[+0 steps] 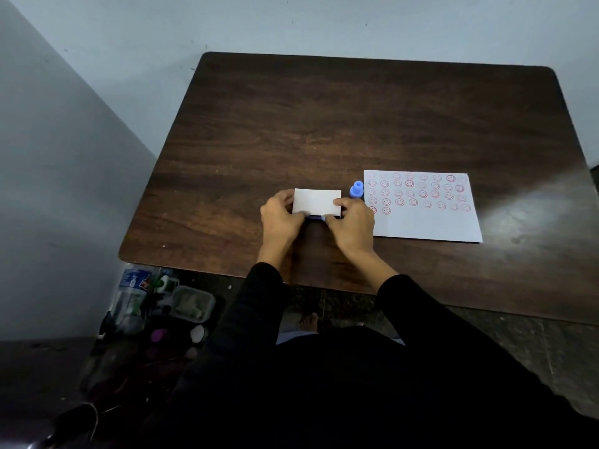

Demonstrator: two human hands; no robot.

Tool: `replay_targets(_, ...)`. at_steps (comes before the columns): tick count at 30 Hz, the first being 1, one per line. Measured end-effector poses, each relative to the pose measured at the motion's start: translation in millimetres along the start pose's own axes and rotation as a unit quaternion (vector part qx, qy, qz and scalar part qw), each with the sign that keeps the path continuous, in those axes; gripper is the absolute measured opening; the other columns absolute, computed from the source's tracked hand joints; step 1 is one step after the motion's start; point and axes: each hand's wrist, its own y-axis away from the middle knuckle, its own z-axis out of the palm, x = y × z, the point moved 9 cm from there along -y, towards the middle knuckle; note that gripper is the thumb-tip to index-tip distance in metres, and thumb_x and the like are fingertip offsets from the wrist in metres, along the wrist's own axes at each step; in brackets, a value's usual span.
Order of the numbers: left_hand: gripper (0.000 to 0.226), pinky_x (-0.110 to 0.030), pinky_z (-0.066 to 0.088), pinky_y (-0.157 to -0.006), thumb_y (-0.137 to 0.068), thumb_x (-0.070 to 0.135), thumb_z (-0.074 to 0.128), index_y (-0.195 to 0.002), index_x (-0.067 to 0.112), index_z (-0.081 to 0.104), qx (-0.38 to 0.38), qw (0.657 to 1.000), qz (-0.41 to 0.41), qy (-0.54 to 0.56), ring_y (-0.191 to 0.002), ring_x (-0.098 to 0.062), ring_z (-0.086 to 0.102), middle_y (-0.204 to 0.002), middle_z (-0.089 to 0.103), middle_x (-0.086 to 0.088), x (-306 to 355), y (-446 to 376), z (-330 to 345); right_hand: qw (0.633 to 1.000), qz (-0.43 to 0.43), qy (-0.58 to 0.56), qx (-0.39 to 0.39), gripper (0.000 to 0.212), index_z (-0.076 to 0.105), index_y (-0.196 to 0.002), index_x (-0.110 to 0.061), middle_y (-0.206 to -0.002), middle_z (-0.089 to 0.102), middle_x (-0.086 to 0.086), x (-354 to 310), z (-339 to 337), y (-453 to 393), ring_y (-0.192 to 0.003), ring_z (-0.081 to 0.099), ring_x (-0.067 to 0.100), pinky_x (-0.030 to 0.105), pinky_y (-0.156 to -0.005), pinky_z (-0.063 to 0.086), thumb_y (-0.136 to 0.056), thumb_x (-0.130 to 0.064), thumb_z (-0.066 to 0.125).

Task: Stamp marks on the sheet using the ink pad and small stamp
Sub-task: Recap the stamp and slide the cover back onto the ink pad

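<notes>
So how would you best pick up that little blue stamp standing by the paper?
Pinch the small blue stamp by its narrow upper knob, coming straight down from above. It stands upright on its wider base, with the sheet close on one side and the right hand near the other, so the top looks freest.

The counter [324, 124] is dark brown with a wood grain. The sheet [428, 222] is white, printed with rows of red smiley faces, some faint. The small stamp [356, 189] is blue. The ink pad [317, 201] shows a white lid over a blue edge. Both sleeves [259, 303] are black.
</notes>
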Motion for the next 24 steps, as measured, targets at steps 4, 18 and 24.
replay_targets(4, 0.04, -0.032, 0.049, -0.1, -0.08, 0.002, 0.067, -0.119, 0.002, 0.061, 0.02, 0.999, -0.015, 0.02, -0.11, -0.018, 0.064, -0.115, 0.069, -0.013, -3.8, -6.2, -4.8, 1.0, -0.002, 0.001, -0.001, 0.039, 0.063, -0.114, -0.006, -0.113, 0.067, 0.013, -1.6, 0.5, -0.8, -0.104, 0.062, 0.027, 0.036, -0.094, 0.048, -0.078, -0.018, 0.071)
replay_targets(18, 0.045, -0.033, 0.05, -0.099, -0.074, 0.001, 0.071, -0.119, 0.003, 0.064, -0.003, 0.999, -0.035, -0.029, -0.103, -0.023, 0.067, -0.114, 0.07, -0.015, -6.8, -10.2, 2.9, 1.0, -0.004, 0.015, -0.007, 0.034, 0.064, -0.11, -0.006, -0.11, 0.066, 0.015, 2.0, 0.7, -4.7, -0.101, 0.062, 0.028, 0.034, -0.09, 0.047, -0.077, -0.014, 0.069)
replay_targets(24, 0.044, -0.036, 0.051, -0.098, -0.074, 0.001, 0.07, -0.117, 0.004, 0.065, -0.004, 0.998, -0.046, -0.036, -0.102, -0.023, 0.067, -0.114, 0.07, -0.014, -5.4, -10.1, 2.3, 1.0, -0.013, 0.027, -0.005, 0.035, 0.064, -0.111, -0.007, -0.109, 0.065, 0.014, 3.2, 2.1, -5.8, -0.1, 0.062, 0.027, 0.031, -0.086, 0.046, -0.077, -0.015, 0.069)
